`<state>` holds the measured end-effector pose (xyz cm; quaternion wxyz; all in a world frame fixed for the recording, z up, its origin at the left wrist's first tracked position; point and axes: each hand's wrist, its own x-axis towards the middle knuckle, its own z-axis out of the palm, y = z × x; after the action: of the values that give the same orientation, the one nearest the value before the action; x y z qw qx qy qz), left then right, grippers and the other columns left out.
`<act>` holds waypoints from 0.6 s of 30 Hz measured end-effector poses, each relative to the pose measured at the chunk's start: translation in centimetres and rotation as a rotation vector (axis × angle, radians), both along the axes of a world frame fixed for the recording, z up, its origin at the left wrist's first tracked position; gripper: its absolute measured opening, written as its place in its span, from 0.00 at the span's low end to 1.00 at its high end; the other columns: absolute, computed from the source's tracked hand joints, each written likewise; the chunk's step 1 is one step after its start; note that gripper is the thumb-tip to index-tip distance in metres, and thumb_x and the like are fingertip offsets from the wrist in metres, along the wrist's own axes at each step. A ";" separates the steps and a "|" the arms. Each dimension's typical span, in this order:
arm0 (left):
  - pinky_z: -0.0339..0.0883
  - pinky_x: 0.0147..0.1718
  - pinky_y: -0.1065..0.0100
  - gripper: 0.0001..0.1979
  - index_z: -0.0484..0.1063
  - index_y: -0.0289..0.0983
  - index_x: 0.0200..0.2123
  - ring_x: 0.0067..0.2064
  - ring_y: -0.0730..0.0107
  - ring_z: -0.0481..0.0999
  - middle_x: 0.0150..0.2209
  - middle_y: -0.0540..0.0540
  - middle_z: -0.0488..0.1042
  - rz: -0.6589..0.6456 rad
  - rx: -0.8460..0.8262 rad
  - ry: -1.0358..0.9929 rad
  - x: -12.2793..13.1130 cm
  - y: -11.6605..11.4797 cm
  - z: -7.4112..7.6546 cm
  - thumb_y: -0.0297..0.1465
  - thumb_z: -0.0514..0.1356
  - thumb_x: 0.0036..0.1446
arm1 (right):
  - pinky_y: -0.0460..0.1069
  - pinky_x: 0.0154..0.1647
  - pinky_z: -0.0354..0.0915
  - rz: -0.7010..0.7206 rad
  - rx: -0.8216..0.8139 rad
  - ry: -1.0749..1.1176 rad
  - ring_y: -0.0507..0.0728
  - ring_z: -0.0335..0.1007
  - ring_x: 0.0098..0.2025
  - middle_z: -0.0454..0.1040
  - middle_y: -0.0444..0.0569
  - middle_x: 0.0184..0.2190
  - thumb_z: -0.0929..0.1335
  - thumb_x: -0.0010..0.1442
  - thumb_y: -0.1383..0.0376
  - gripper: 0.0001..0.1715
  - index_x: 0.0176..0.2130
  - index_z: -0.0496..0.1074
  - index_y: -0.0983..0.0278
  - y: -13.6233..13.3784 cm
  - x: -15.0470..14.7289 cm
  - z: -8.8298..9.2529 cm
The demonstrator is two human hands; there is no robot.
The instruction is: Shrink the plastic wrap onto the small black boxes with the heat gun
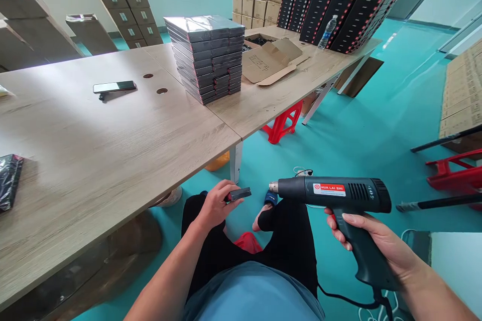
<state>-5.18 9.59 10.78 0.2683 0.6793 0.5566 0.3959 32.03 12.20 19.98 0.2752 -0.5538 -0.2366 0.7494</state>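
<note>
Over my lap, my left hand (218, 205) grips one end of a small flat black box (238, 194), its far end sticking out to the right. My right hand (371, 235) is wrapped round the handle of a dark heat gun (331, 194) with a red and white label. The gun's metal nozzle (273, 187) faces the box from the right, with a gap between them. On the table stands a tall stack of shiny, film-wrapped black boxes (211, 60). At the table's left edge lies another black package in film (10, 180).
A phone (115, 87) lies on the wooden table (94, 150). Behind the stack are an opened cardboard box (271, 60), a water bottle (327, 31) and rows of black cartons (339, 20). Red stools (282, 123) stand below; the gun's cord (350, 302) trails to the floor.
</note>
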 end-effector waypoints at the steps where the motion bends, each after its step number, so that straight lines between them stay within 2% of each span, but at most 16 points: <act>1: 0.64 0.33 0.68 0.13 0.76 0.40 0.44 0.34 0.68 0.69 0.43 0.42 0.72 -0.006 0.003 0.011 -0.1 0.0 -0.1 0.41 0.61 0.62 | 0.44 0.24 0.71 0.016 0.006 -0.005 0.54 0.74 0.29 0.79 0.51 0.33 0.76 0.52 0.61 0.20 0.45 0.77 0.64 0.0 -0.1 0.1; 8: 0.64 0.31 0.69 0.12 0.74 0.40 0.44 0.34 0.69 0.69 0.43 0.43 0.71 -0.016 0.024 0.000 -0.3 0.1 0.1 0.40 0.60 0.63 | 0.44 0.24 0.69 0.158 0.072 0.012 0.54 0.74 0.29 0.79 0.52 0.34 0.74 0.55 0.60 0.20 0.46 0.77 0.66 0.4 -2.2 1.2; 12: 0.64 0.34 0.68 0.13 0.74 0.40 0.44 0.35 0.68 0.70 0.43 0.44 0.72 0.030 -0.007 -0.026 -0.3 0.4 -0.4 0.40 0.62 0.61 | 0.45 0.25 0.70 0.147 0.078 -0.013 0.54 0.74 0.30 0.79 0.52 0.35 0.74 0.55 0.61 0.19 0.46 0.77 0.65 0.9 -2.4 1.4; 16: 0.65 0.31 0.68 0.18 0.73 0.39 0.43 0.33 0.66 0.71 0.33 0.48 0.74 0.235 -0.257 -0.226 -0.8 0.5 -1.3 0.47 0.60 0.60 | 0.44 0.25 0.71 0.062 0.074 -0.045 0.54 0.74 0.29 0.79 0.51 0.34 0.75 0.54 0.61 0.20 0.46 0.76 0.63 1.3 -1.5 0.6; 18: 0.67 0.32 0.67 0.21 0.73 0.38 0.40 0.34 0.63 0.74 0.32 0.48 0.75 0.320 -0.393 -0.384 -1.0 -0.2 -1.2 0.50 0.60 0.58 | 0.43 0.24 0.70 0.011 0.070 -0.059 0.53 0.74 0.29 0.79 0.50 0.33 0.75 0.53 0.62 0.19 0.44 0.77 0.64 1.1 -1.3 0.2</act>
<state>-6.16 9.42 9.58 0.4287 0.4311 0.6616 0.4389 30.73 13.32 20.16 0.2834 -0.5643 -0.2736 0.7255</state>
